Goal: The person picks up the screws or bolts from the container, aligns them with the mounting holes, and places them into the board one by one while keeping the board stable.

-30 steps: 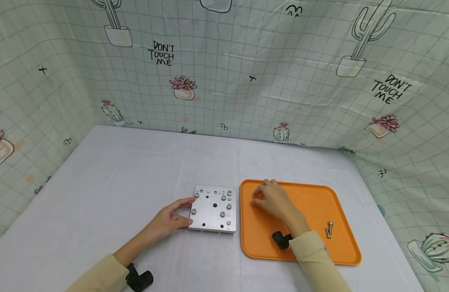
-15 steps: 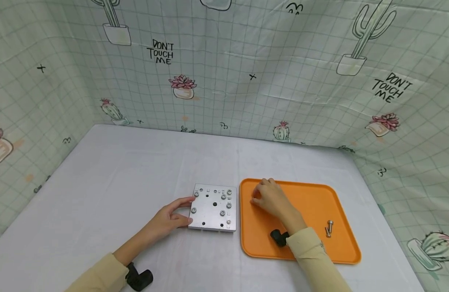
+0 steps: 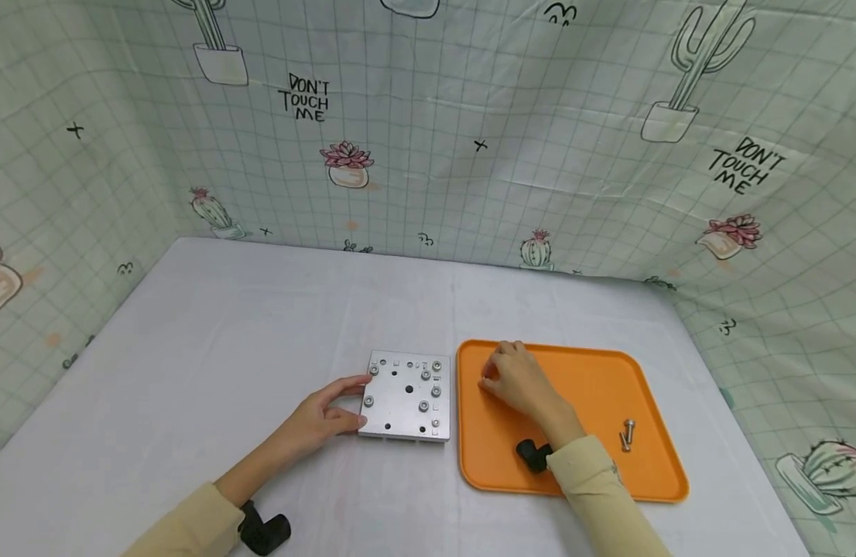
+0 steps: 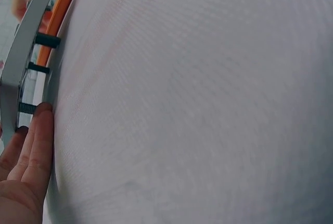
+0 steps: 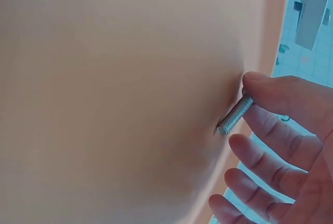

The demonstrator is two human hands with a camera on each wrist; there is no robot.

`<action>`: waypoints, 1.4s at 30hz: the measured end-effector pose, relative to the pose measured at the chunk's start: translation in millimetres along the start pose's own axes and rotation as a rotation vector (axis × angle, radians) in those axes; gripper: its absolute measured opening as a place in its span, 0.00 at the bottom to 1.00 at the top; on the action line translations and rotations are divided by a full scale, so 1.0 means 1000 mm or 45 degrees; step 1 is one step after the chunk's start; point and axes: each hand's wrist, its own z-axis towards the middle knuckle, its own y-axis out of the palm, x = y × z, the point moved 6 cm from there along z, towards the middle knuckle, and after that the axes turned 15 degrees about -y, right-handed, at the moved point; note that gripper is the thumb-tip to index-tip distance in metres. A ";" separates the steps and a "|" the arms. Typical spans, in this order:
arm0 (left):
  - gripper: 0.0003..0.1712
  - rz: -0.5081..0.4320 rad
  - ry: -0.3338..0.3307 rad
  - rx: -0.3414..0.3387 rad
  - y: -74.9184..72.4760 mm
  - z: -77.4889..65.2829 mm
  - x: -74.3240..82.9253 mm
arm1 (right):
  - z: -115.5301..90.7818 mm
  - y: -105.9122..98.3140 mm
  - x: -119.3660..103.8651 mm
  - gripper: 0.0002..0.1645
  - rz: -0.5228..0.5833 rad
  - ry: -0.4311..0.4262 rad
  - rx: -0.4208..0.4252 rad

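Note:
A square silver metal plate (image 3: 400,411) lies on the white table, with several socket-head bolts set in it and several bare holes. My left hand (image 3: 316,418) holds its left edge between thumb and fingers. In the left wrist view, threaded bolt ends (image 4: 48,40) stick out below the plate, raising it over the cloth. At the left part of the orange tray (image 3: 595,387), my right hand (image 3: 529,387) pinches a threaded bolt (image 5: 237,114) by one end with thumb and index finger, the other fingers spread loosely. The bolt's head is hidden by the fingertips.
Two loose bolts (image 3: 628,435) lie at the right side of the tray. The tray's raised rim stands just right of the plate. A patterned cloth (image 3: 428,155) hangs behind the table. Black wrist cameras (image 3: 264,532) sit at both cuffs.
My right wrist shifts slightly to the left between the first two frames, its fingers staying at the same spot of the tray. The left hand and plate stay put.

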 end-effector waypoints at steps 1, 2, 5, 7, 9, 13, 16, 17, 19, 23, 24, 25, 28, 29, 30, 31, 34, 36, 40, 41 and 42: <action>0.36 -0.004 -0.001 -0.002 0.000 0.000 0.000 | 0.000 0.000 0.000 0.10 0.000 0.004 0.002; 0.36 -0.004 0.003 -0.002 0.000 -0.001 0.001 | 0.000 -0.001 0.000 0.10 0.002 0.008 0.004; 0.37 -0.014 0.006 -0.007 0.000 -0.002 0.002 | 0.000 -0.003 0.000 0.10 0.020 0.021 0.013; 0.37 -0.018 0.009 -0.012 0.000 -0.002 0.003 | 0.000 -0.005 0.000 0.10 0.031 0.024 0.018; 0.37 -0.016 0.011 -0.011 0.000 -0.003 0.003 | -0.001 -0.007 -0.001 0.09 0.044 0.024 0.028; 0.37 -0.012 0.015 -0.009 0.000 -0.002 0.002 | -0.004 -0.014 -0.005 0.07 0.061 0.016 0.060; 0.37 -0.012 0.015 -0.009 0.000 -0.001 0.002 | -0.006 -0.018 -0.008 0.07 0.068 0.014 0.079; 0.37 -0.010 0.016 -0.009 0.000 -0.001 0.001 | -0.007 -0.019 -0.008 0.07 0.069 0.017 0.083; 0.36 -0.008 0.012 -0.005 -0.001 -0.001 0.001 | -0.010 -0.020 -0.009 0.07 0.075 0.023 0.091; 0.36 0.004 0.010 0.001 -0.001 -0.001 0.001 | -0.016 -0.024 -0.011 0.07 0.093 0.033 0.109; 0.36 0.003 0.009 0.001 -0.001 -0.001 0.002 | -0.018 -0.025 -0.011 0.07 0.099 0.033 0.113; 0.36 -0.002 0.004 0.004 -0.001 -0.001 0.002 | -0.019 -0.026 -0.012 0.07 0.100 0.032 0.121; 0.36 -0.001 0.004 0.001 -0.001 -0.001 0.002 | -0.023 -0.030 -0.016 0.06 0.114 0.029 0.150; 0.36 -0.002 0.003 0.004 -0.001 -0.001 0.002 | -0.024 -0.031 -0.017 0.06 0.122 0.030 0.163; 0.36 -0.007 0.004 0.002 -0.001 -0.001 0.002 | -0.026 -0.032 -0.018 0.05 0.130 0.030 0.176; 0.36 -0.006 0.003 0.003 -0.001 0.000 0.002 | -0.027 -0.033 -0.019 0.05 0.136 0.030 0.189; 0.36 -0.010 0.009 -0.002 -0.001 -0.001 0.002 | -0.029 -0.036 -0.024 0.05 0.160 0.030 0.218; 0.36 -0.016 0.006 -0.002 -0.001 -0.001 0.002 | -0.031 -0.037 -0.028 0.04 0.181 0.024 0.232; 0.36 -0.021 -0.001 0.000 -0.001 -0.001 0.001 | -0.034 -0.038 -0.038 0.04 0.231 -0.002 0.262; 0.36 -0.022 -0.004 0.002 -0.001 -0.001 0.001 | -0.034 -0.037 -0.040 0.04 0.245 -0.010 0.269; 0.36 -0.019 -0.003 0.004 -0.001 -0.001 0.001 | -0.035 -0.037 -0.043 0.04 0.260 -0.019 0.278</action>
